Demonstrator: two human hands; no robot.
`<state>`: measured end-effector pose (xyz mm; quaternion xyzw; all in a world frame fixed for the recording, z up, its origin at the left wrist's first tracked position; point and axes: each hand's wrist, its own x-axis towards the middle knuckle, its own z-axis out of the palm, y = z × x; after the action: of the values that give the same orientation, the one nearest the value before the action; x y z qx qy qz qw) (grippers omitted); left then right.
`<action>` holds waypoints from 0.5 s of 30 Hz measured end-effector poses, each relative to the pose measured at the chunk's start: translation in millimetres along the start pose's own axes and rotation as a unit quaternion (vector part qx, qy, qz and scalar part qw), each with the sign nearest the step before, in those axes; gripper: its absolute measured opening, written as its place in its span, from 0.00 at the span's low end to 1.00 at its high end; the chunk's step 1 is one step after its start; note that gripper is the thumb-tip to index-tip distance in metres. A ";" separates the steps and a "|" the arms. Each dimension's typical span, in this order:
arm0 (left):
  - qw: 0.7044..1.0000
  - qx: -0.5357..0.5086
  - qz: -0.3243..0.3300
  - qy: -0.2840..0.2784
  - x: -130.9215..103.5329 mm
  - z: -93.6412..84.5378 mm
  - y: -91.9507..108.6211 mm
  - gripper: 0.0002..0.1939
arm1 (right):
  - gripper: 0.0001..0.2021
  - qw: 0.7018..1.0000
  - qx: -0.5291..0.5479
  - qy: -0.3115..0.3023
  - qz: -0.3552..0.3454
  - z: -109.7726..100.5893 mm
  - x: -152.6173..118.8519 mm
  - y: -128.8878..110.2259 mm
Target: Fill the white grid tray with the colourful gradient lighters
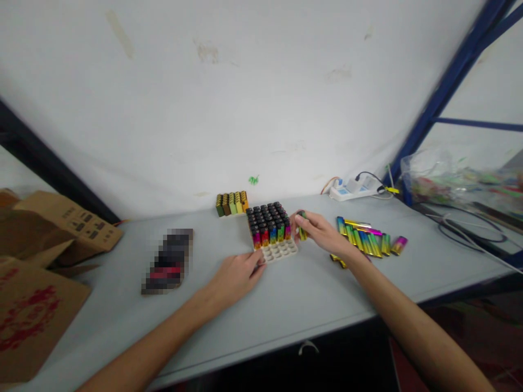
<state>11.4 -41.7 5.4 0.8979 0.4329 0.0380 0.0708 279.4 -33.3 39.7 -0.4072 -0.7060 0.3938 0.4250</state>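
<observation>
A pale tray (281, 251) with round holes lies on the table, its front rows bare. Several upright lighters with black tops and shiny coloured bodies (273, 234) fill its back part. My left hand (238, 276) touches the tray's front left corner, fingers pressed together. My right hand (318, 227) is just right of the tray, its fingers closed round a shiny yellow-green lighter (303, 233) held roughly upright. Further right, a loose pile of shiny lighters (365, 240) lies on the table.
A block of green, brown and yellow lighters (232, 204) stands by the wall. A power strip (354, 188) is at the back right. Cardboard boxes (35, 321) are on the left, near a pixelated dark object (169, 261). Cables and plastic bags lie far right.
</observation>
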 end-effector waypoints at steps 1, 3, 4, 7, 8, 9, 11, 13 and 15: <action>1.000 0.002 0.001 0.001 0.1 0.2 -0.3 0.08 | 0.26 1.000 0.010 -0.020 -0.006 2.3 -0.3 -1.1; 1.000 0.006 0.004 0.002 0.3 0.7 -0.6 0.08 | 0.25 0.999 0.033 -0.031 -0.005 7.4 0.0 -1.4; 1.000 0.008 0.005 0.002 0.5 0.9 -0.7 0.08 | 0.24 0.999 0.039 -0.024 -0.001 10.3 0.5 -0.6; 1.000 0.010 0.004 0.001 0.8 1.5 -0.9 0.08 | 0.26 0.999 0.021 0.030 0.010 19.3 2.9 4.2; 1.000 0.009 0.004 0.001 0.9 1.8 -1.1 0.08 | 0.27 0.999 0.006 0.052 0.010 22.1 3.6 6.1; 1.000 0.007 0.005 0.003 1.0 2.3 -1.4 0.08 | 0.28 0.997 -0.013 0.073 0.012 24.8 4.1 7.9; 1.000 0.003 0.010 0.007 1.0 3.2 -2.1 0.08 | 0.28 0.992 -0.047 0.110 0.028 29.3 4.5 11.0; 1.000 0.001 0.011 0.008 0.9 3.6 -2.3 0.08 | 0.25 0.987 -0.079 0.133 0.052 32.7 4.4 13.6; 1.000 0.000 0.010 0.007 0.9 3.2 -1.9 0.08 | 0.21 0.981 -0.103 0.145 0.073 35.1 4.5 15.7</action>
<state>10.9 -40.1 1.9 0.9017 0.4247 0.0448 0.0678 249.4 -30.9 15.2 -0.5523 -0.6422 0.2857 0.4482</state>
